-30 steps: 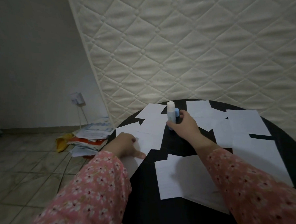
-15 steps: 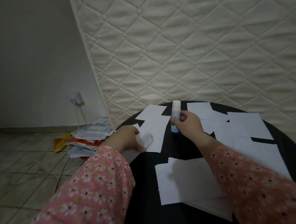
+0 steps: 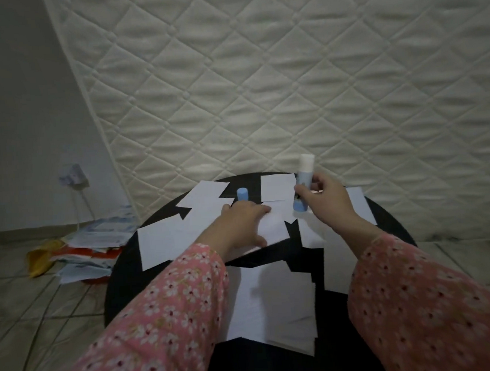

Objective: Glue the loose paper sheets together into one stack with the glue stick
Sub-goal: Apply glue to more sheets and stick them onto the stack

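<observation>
Quilted mattress [image 3: 289,83] backs the round black table [image 3: 123,276]. Right hand [image 3: 322,199] grips the glue stick [image 3: 303,186] upright; left hand [image 3: 241,223] presses flat on paper sheets [image 3: 167,243], blue cap [image 3: 242,194] just beyond it.

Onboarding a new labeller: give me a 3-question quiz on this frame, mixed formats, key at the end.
1. True or false: the glue stick lies flat on the table.
2. Multiple choice: the blue cap stands A) on the floor, B) on the table just beyond the left hand, C) on the glue stick.
3. Fill in: the left hand rests on a white ____.

Key
1. False: the right hand grips it upright, lifted off the table.
2. B.
3. Paper sheet.
</observation>
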